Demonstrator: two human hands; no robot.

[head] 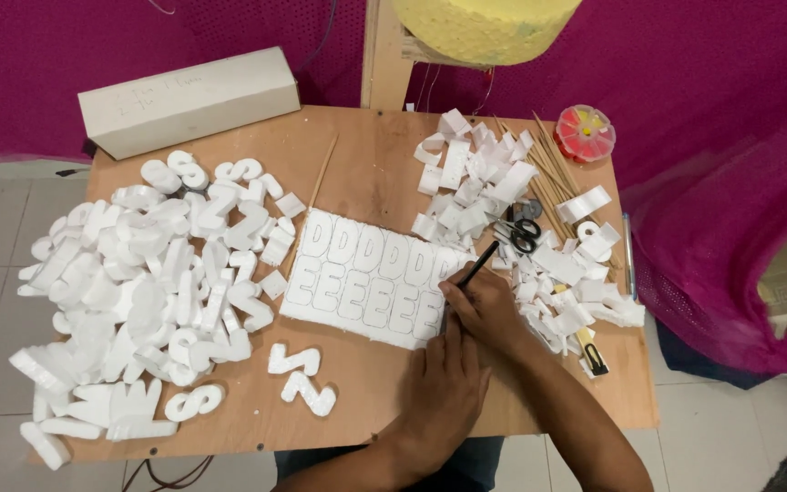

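The right hand [485,305] grips a black pen [477,267], its tip on the white foam sheet [366,278] just left of it. The left hand [444,392] lies flat on the worktop [366,173] below the sheet's corner, holding nothing; foam letters [138,292] are heaped far left.

Looking like a small craft workshop, probably home-run: plywood table [357,173] sitting on tile, foam letters [138,282] piling up, scissors [523,233], magenta drapes [712,118] hanging behind.
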